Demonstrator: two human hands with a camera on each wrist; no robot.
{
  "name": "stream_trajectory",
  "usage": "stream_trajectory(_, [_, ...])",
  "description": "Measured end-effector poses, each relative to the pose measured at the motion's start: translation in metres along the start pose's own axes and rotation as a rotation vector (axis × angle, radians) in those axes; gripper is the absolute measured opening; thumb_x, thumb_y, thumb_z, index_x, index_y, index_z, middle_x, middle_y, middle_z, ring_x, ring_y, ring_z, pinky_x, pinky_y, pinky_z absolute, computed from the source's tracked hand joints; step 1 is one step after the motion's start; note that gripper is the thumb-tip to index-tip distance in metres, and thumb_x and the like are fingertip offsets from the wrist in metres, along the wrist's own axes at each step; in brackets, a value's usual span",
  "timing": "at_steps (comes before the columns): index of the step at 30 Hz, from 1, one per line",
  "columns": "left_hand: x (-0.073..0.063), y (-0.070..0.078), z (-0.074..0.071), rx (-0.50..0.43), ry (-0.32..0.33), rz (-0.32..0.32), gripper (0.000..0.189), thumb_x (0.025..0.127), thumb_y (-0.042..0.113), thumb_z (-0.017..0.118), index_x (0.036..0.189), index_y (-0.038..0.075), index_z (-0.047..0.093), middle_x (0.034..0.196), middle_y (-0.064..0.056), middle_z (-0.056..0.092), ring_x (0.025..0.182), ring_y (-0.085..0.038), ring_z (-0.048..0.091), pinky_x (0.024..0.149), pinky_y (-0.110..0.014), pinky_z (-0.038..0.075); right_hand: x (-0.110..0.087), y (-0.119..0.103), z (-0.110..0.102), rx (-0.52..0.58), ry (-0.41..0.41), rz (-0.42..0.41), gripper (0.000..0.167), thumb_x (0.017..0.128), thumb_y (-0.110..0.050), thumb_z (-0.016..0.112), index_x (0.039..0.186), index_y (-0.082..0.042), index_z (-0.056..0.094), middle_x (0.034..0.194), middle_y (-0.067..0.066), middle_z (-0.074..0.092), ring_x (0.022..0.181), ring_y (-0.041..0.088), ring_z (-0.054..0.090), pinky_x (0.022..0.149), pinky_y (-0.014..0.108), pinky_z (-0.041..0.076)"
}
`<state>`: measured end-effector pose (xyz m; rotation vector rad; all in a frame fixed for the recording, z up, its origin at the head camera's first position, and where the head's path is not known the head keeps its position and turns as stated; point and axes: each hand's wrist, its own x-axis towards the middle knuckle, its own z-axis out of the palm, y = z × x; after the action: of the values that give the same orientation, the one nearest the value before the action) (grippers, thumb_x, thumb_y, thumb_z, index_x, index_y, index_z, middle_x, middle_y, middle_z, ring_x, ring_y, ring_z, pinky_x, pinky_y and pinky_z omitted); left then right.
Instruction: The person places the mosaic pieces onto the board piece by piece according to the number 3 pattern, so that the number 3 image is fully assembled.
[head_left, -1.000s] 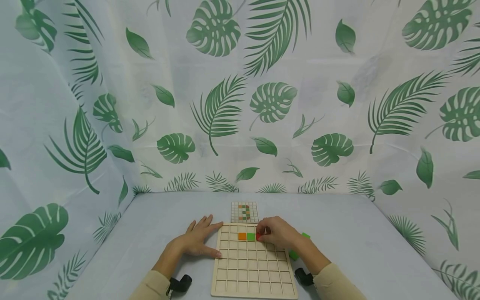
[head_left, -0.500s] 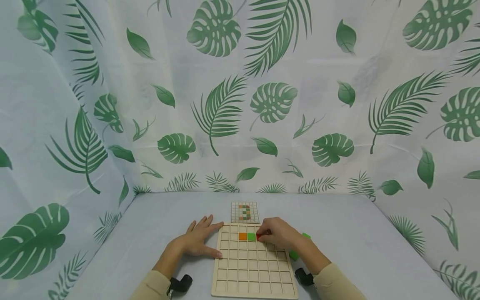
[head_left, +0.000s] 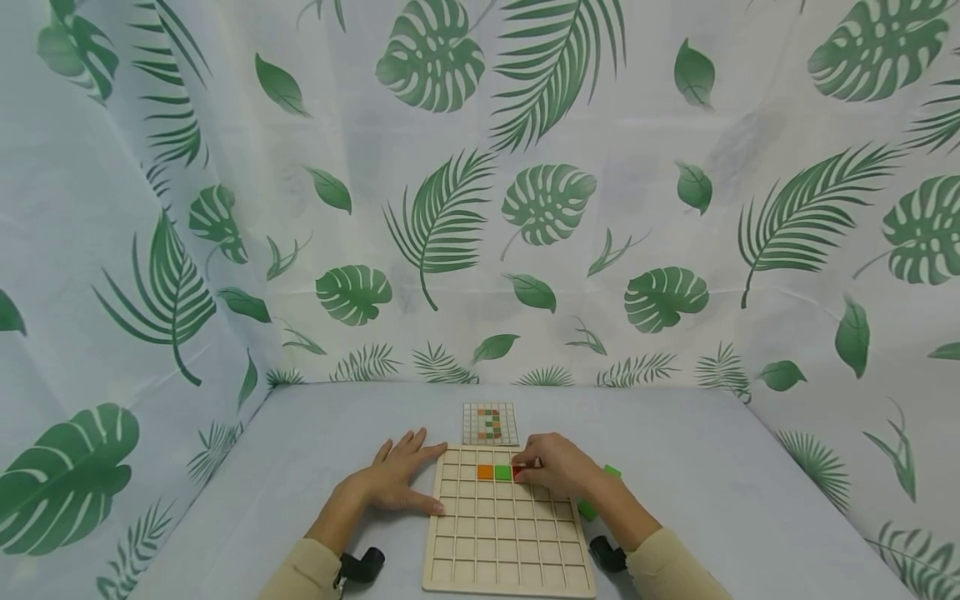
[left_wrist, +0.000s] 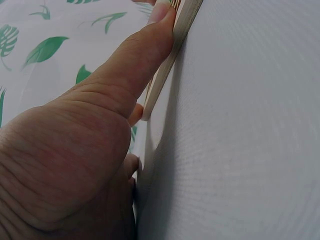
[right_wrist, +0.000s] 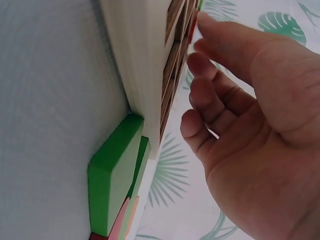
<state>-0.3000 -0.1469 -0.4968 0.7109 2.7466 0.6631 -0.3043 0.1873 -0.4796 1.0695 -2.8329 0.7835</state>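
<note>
A wooden grid board (head_left: pixel 486 531) lies in front of me. In one of its upper rows sit an orange square tile (head_left: pixel 485 472) and a green square tile (head_left: pixel 502 472), side by side. Just right of them my right hand (head_left: pixel 558 468) pinches a red tile (head_left: pixel 517 472) at its cell, thumb and forefinger covering most of it. The right wrist view shows a sliver of that red tile (right_wrist: pixel 193 26) by the fingertips. My left hand (head_left: pixel 392 483) lies spread beside the board, its thumb (left_wrist: pixel 137 62) on the board's left edge and its forefinger near the top corner.
A small printed pattern card (head_left: pixel 469 427) with coloured squares lies beyond the board. Loose green tiles (right_wrist: pixel 117 175) lie against the board's right side, with pinkish and orange ones behind, partly hidden by the right arm. Leaf-patterned cloth (head_left: pixel 465 333) encloses the table.
</note>
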Motion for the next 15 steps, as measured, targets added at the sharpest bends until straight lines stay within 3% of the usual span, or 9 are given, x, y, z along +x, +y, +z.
stream_trajectory(6, [0.001, -0.001, 0.001, 0.003, 0.000, -0.001, 0.106, 0.077, 0.071, 0.079, 0.163, 0.027, 0.036, 0.174, -0.022, 0.013, 0.161, -0.045, 0.007, 0.127, -0.069, 0.004, -0.001, -0.001, -0.002, 0.015, 0.083, 0.137, 0.030, 0.103, -0.023, 0.067, 0.126, -0.006, 0.075, 0.097, -0.008, 0.070, 0.075, 0.004, 0.055, 0.065, 0.023, 0.050])
stream_trajectory(15, [0.001, -0.002, 0.001, 0.001, -0.001, -0.002, 0.106, 0.077, 0.071, 0.079, 0.163, 0.028, 0.036, 0.174, -0.022, 0.012, 0.162, -0.044, 0.007, 0.128, -0.068, 0.003, -0.010, 0.014, -0.010, 0.046, 0.220, 0.180, 0.031, 0.101, -0.025, 0.069, 0.128, -0.011, 0.074, 0.107, -0.008, 0.072, 0.085, 0.007, 0.059, 0.070, 0.023, 0.053])
